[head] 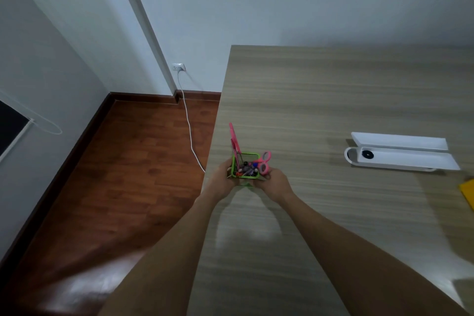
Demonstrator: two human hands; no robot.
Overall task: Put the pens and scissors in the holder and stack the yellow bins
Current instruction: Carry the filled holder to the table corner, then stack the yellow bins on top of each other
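A green mesh holder [252, 155] stands near the left edge of the wooden table [333, 100]. It is filled with several pens [247, 169], and pink scissors [264, 161] sit in it with their handles up. A pink flat item [234, 138] sticks up from its left side. My left hand [223, 181] grips the holder's left side. My right hand [275, 183] grips its right side. A yellow bin [468, 191] shows only as a corner at the right edge of the view.
An open white case [402, 152] with a black round part inside lies on the table to the right. The table's left edge runs just beside my left hand, with wooden floor [123, 174] below. A white cable [189, 126] hangs from a wall socket.
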